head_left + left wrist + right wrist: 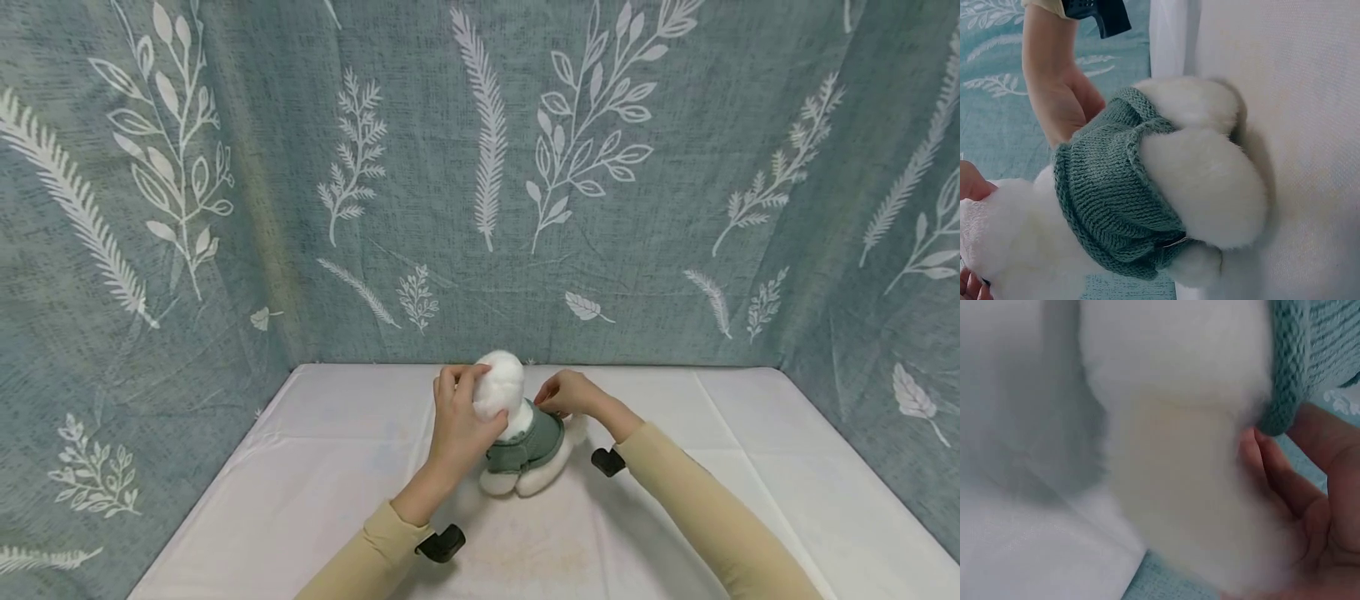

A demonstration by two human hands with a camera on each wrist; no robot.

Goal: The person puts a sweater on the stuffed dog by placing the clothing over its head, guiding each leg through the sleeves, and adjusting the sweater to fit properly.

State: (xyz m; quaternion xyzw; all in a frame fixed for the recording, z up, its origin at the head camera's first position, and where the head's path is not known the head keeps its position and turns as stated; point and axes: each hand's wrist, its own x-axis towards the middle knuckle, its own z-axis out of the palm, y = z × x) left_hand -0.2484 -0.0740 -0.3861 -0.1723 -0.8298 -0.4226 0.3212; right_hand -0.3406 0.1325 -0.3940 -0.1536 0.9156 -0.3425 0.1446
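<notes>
A white plush toy [501, 383] in a green knitted sweater [534, 443] sits on the table, tilted, its pale legs [1207, 187] against the cloth. My left hand [463, 421] grips the toy's round head, thumb on one side and fingers on the other. At the sweater's far side, my right hand [573, 393] pinches the edge of the knit. Close up in the right wrist view, the rolled hem [1286, 375] lies between the thumb and fingers, beside a blurred furry limb [1179, 475]. The toy's face is turned away from the head view.
White cloth [315, 492] with fold lines covers the table. Blue-green curtains [420, 183] with white leaf prints hang behind it and along both sides. A black wrist camera [441, 543] sits under the left sleeve, another [607, 461] by the right one.
</notes>
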